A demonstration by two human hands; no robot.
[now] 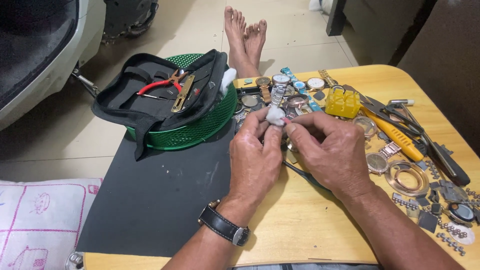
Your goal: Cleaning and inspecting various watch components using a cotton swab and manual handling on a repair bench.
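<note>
A: Start at the left of the frame. What do I log?

B: Lower left, a white cloth with pink line drawings (42,220). Right of it a black mat (165,195) covers the left part of the wooden table (310,220). At the mat's upper edge sits a green perforated basket (200,127), a black tool pouch (150,95) draped open over it, red-handled pliers (160,86) strapped inside.

A: And the hands?

B: Centre frame. I see the left hand (255,160), black-strapped wristwatch (223,228) on its wrist, fingers closed narrow, pinching a small white wad (275,116). The right hand (332,150) meets it from the right, fingertips pinched shut against the same wad, with something thin and pinkish between them; I cannot tell what it is.

A: Where is the wad?

B: Held just above the table, centre of frame, slightly above middle.

A: Further right?

B: A row of wristwatches (280,82) above the hands, a yellow plastic block (343,102), a yellow-handled tool (395,135), and loose watch cases and metal links (407,175) along the right edge.
</note>
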